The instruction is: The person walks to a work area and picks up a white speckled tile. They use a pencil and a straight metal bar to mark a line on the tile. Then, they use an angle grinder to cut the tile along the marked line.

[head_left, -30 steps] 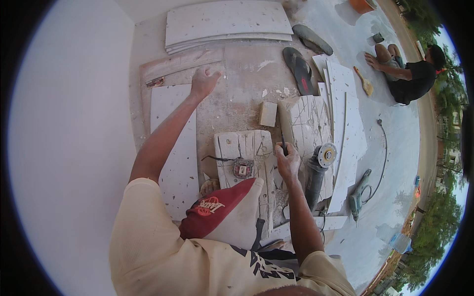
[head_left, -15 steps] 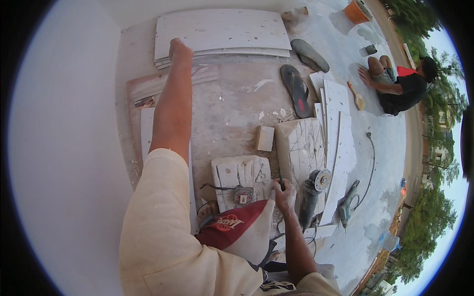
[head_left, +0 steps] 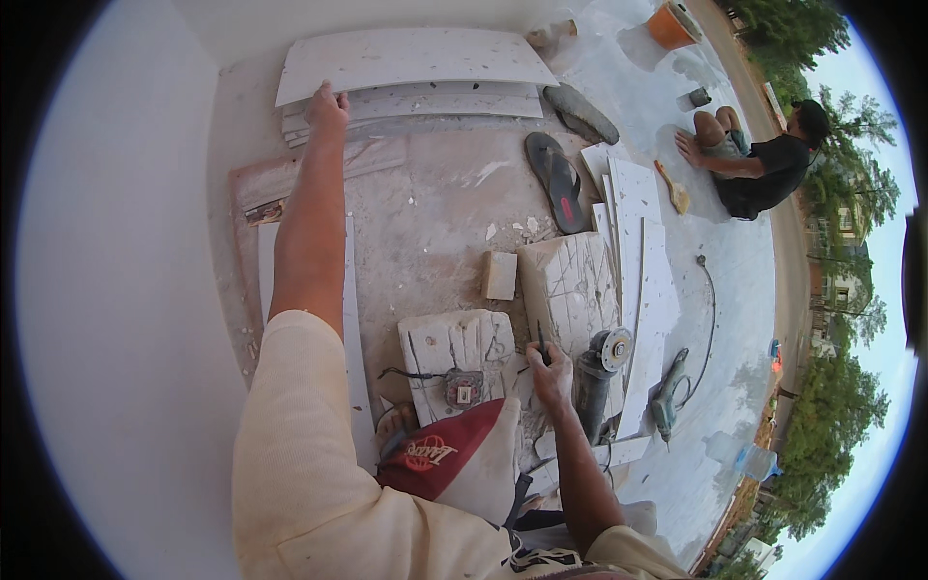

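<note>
At the upper left of the frame, the near edge of a white board is pinched by the left hand, the forearm stretched far forward from a cream sleeve. The board is seen raised along that edge, tilted above a stack of similar boards. The two hands are set well apart: at lower centre, a thin dark pointed tool is clasped upright in the closed fingers of the right hand; its exact kind cannot be told.

Beside the right hand, an angle grinder is propped with its disc end up, near a scored pale block. A second scored block is placed to the left, a small dusty case laid on it. A smaller tan block is positioned between them and a dark sandal at upper centre. To the right, cut board strips are piled, with a green drill and a brush left on the grey floor. At upper right, a seated co-worker is seen near an orange bucket.
</note>
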Motion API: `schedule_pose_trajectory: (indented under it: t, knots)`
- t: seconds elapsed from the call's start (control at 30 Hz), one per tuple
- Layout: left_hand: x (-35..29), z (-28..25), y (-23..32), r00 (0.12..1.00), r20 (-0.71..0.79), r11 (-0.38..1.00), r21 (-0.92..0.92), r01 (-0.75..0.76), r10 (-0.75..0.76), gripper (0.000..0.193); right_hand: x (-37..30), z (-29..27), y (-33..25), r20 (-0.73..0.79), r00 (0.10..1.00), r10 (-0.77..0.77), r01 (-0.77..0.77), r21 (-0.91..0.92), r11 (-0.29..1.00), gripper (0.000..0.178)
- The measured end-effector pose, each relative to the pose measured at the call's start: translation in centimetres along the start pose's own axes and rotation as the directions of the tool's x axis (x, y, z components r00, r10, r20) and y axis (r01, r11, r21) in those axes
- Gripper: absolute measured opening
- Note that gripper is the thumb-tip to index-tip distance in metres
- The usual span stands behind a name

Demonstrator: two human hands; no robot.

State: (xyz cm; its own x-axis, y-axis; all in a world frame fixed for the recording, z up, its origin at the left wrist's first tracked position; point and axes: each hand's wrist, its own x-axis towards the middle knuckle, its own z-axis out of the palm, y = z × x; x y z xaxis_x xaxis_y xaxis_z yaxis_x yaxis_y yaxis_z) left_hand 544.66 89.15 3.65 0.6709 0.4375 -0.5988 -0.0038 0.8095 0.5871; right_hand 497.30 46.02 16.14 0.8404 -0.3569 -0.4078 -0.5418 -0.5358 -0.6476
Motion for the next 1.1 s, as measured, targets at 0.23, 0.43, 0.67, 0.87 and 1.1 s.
schedule_pose_trajectory:
  t: [0.23, 0.43, 0.67, 0.87, 1.1]
  knots:
    - [-9.1, 3.2, -0.1, 0.964, 0.264, 0.997, 0.075, 0.005, -0.024, 0.019, 5.7, 1.1, -7.0, 0.034, 0.999, 0.021, -0.03, 0.276, 0.961, 0.023]
    - [-19.1, 4.1, -5.1, 0.951, 0.303, 0.998, 0.015, 0.055, -0.057, 0.023, 14.4, 2.7, -17.1, 0.065, 0.995, -0.079, 0.042, 0.443, 0.896, 0.029]
    - [-29.0, 3.8, -10.3, 0.975, 0.213, 0.997, -0.028, 0.069, -0.061, 0.022, 20.0, 5.9, -23.7, 0.07, 0.997, -0.011, -0.034, 0.603, 0.797, 0.043]
    - [-34.4, 1.1, -13.1, 0.946, 0.324, 0.993, 0.097, -0.063, 0.028, 0.033, 23.3, 7.1, -26.3, 0.127, 0.99, 0.067, -0.129, 0.586, 0.8, 0.046]
    - [-34.8, -3.2, -15.6, 0.613, 0.716, 0.676, 0.27, -0.685, 0.335, 0.033, 26.4, 7.1, -23.5, -0.113, 0.99, -0.083, 0.137, 0.654, 0.744, 0.035]
